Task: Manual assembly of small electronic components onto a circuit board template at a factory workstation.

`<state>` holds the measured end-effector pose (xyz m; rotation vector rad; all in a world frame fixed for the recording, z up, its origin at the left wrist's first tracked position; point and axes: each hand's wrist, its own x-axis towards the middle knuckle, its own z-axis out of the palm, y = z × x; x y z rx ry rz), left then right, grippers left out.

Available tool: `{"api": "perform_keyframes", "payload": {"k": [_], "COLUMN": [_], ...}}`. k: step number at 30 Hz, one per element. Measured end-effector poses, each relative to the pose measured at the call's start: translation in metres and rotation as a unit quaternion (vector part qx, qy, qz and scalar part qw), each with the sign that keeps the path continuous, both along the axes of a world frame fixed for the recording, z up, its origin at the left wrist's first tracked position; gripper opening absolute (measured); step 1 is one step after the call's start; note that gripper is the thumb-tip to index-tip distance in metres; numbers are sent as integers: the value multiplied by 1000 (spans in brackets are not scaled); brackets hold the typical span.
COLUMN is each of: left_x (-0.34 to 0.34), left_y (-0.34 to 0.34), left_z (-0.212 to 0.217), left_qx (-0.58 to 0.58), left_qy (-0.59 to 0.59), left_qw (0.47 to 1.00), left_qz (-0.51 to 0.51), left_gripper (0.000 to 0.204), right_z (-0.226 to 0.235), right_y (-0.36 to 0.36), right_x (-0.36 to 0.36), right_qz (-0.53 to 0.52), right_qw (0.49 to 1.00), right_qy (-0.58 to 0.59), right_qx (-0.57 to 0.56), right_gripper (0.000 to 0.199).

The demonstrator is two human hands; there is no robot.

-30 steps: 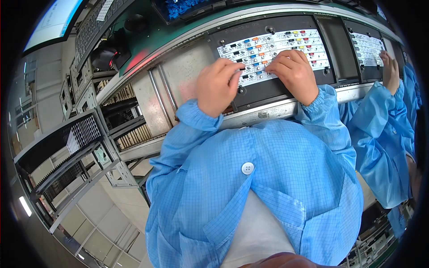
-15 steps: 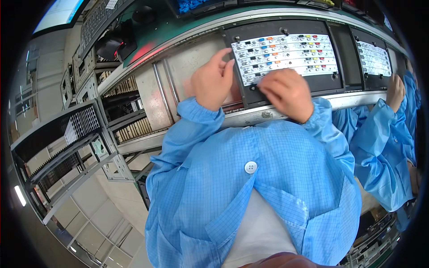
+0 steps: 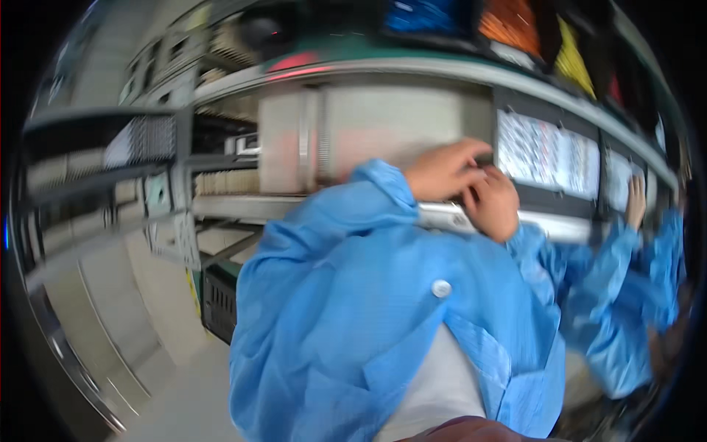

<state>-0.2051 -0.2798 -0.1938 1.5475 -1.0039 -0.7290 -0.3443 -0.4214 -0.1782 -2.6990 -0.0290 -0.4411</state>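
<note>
A black fixture frame (image 3: 541,190) with pale circuit board strips (image 3: 549,153) lies on the metal-edged line, right of centre; motion blurs its small parts. Just off its left edge is my left hand (image 3: 442,173), thumb and index finger apart, with nothing visible between them. My right hand (image 3: 495,206) is close against it, at the frame's lower left corner, its fingers bent toward the left hand's thumb. Blur hides whether those fingers hold anything.
Further right, a co-worker's hand (image 3: 636,202) rests by a second fixture (image 3: 617,177). Bins of blue (image 3: 427,16), orange (image 3: 509,26) and yellow parts (image 3: 574,59) stand along the far side. Left are metal rods (image 3: 303,136) across the line and a slotted rack (image 3: 103,147).
My view has swung. The fixture sits further right, farther from the metal rods and nearer the second fixture. My hands have come off the boards and drawn close together.
</note>
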Motion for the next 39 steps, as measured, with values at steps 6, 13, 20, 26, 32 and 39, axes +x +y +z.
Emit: {"api": "perform_keyframes", "payload": {"k": [6,13,20,26,32,39], "left_x": [13,-22,-97,-167,-277,-303], "left_y": [90,268,370,463,560,585], "left_z": [19,22,-13,-37,-43,-61], "left_qx": [26,77,138,362,511,610], "left_qy": [-148,-259,-234,-381,-340,-259], "left_qw": [967,753,596,555,504,494], "left_qz": [206,600,756,645,608,563], "left_gripper": [34,22,22,39,74,76], "right_z": [9,10,6,-54,-59,-60], "right_y": [13,33,97,72,68,65], "right_x": [3,40,82,105,103,103], "right_qz": [-9,123,299,239,218,209], "right_qw": [999,983,948,885,825,837], "right_qy": [26,68,83,287,370,376], "right_qx": [-37,-117,67,279,367,337], "right_gripper": [10,14,31,32,37,34]}}
